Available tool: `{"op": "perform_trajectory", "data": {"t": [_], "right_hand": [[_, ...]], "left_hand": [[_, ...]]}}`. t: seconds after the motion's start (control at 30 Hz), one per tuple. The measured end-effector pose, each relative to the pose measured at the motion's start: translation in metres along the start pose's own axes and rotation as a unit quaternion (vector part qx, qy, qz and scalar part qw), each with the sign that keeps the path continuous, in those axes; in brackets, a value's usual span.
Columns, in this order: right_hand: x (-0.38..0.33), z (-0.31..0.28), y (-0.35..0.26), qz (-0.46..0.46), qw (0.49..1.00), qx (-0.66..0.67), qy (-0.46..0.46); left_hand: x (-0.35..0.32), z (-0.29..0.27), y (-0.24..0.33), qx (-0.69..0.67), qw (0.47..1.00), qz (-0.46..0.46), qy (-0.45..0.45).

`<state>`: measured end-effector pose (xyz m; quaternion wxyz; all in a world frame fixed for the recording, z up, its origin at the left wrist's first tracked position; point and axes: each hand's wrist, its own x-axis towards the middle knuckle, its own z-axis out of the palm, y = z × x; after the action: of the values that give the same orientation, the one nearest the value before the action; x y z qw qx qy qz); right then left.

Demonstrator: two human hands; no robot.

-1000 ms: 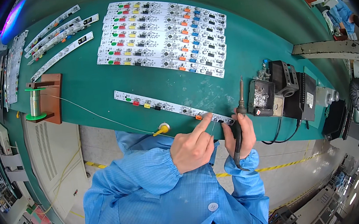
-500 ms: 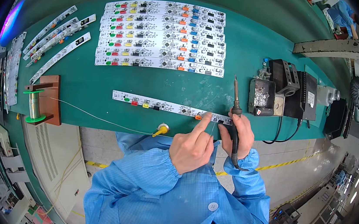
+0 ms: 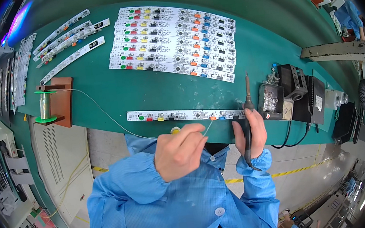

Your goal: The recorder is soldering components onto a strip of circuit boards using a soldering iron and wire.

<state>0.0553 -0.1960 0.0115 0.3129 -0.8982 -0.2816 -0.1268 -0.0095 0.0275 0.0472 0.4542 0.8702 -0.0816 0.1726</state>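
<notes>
Nearest, both blue-sleeved forearms are coming up from the lower edge. Compared with half a second ago, the left hand (image 3: 178,151) is sitting a little further back from the table edge, its forefinger no longer stretching onto the board; its fingers are now curled together, pinching a thin solder wire (image 3: 209,127) whose free end is pointing toward the right end of the strip. The right hand (image 3: 250,132) is gripping the soldering iron (image 3: 247,116) much as before, fingers wrapped tight round the dark handle, the slim metal tip standing upright and raised clear of the strip.

Just beyond the hands, a long narrow white circuit strip (image 3: 178,114) is lying along the near edge of the green table (image 3: 144,87), dotted with small red, yellow, orange and blue parts. The fine wire is trailing left across the table to a green-flanged solder spool (image 3: 45,106) standing on a brown wooden block (image 3: 64,102).

To the right, a black iron stand (image 3: 274,100) holding shiny metal wool is sitting beside a black boxy station (image 3: 308,101), close behind the iron.

Farther off, a neat stack of matching white strips (image 3: 175,43) is lying flat in rows, and more loose strips (image 3: 67,35) are fanning out at the far left.
</notes>
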Motion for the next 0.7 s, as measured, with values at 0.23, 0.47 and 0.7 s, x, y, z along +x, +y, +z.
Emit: {"op": "perform_trajectory", "data": {"t": [0.23,0.47,0.7], "right_hand": [[-0.018,-0.019,-0.041,0.014,0.991,0.116,0.058],[-0.013,-0.009,-0.065,-0.031,0.989,0.129,0.066],[-0.008,-0.003,-0.068,-0.027,0.989,0.131,0.057]], "left_hand": [[-0.004,0.009,-0.023,0.006,1.000,-0.006,-0.016],[-0.004,0.010,-0.029,0.009,1.000,-0.022,-0.019],[-0.004,0.010,-0.031,0.015,0.999,-0.022,-0.025]]}}
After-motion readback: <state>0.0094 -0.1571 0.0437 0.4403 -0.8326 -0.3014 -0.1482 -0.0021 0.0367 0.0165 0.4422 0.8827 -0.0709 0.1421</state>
